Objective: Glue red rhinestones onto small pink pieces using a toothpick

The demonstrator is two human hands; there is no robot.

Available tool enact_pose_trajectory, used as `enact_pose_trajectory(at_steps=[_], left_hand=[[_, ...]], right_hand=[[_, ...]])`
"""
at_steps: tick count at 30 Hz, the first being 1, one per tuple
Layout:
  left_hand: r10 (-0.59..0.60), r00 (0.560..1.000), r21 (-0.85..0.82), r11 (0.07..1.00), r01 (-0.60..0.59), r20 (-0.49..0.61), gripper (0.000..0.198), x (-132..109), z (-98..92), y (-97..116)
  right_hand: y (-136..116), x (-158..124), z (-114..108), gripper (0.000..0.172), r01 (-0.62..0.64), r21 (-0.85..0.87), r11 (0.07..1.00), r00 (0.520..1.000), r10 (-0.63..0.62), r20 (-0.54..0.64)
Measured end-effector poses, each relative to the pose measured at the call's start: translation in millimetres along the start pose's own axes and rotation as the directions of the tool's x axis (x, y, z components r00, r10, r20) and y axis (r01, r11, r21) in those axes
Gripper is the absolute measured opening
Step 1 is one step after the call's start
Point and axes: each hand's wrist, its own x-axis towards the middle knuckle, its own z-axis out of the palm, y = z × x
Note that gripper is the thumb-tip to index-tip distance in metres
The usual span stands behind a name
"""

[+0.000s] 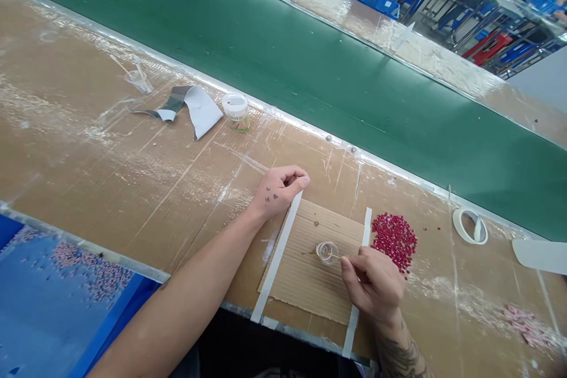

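Note:
My right hand pinches a thin toothpick, its far end inside a small clear plastic cup. The cup sits on a corrugated cardboard sheet, which strips of white tape hold along its left and right sides. At the sheet's upper left corner is my left hand, fingers curled and thumb against the index finger; whatever it may hold is hidden. A pile of small dark red beads lies just beyond my right hand.
A jar of toothpicks, grey-and-white scraps and another cup with sticks stand left along the green belt. To the right are a tape roll and pink pieces. A blue bin holds beads at lower left.

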Motion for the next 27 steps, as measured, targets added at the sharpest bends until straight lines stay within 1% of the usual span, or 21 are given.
enact_pose_trajectory(at_steps=[6,19,27], left_hand=[[-0.003,1.0,-0.003,1.0,0.003,-0.001,0.025,0.4,0.6,-1.4],[-0.013,1.0,0.003,1.0,0.013,0.002,0.025,1.1,-0.7,-2.8],[-0.02,1.0,0.02,1.0,0.02,0.001,0.025,-0.3,-1.1,0.4]], right_hand=[[2.2,-2.8,0.9,0.02,-0.006,-0.008,1.0,1.0,0.006,0.006],[2.7,0.2,2.8,0.019,-0.001,-0.032,0.999,1.0,0.002,0.001],[3.6,-1.1,3.9,0.019,-0.011,-0.026,1.0,1.0,0.011,0.011]])
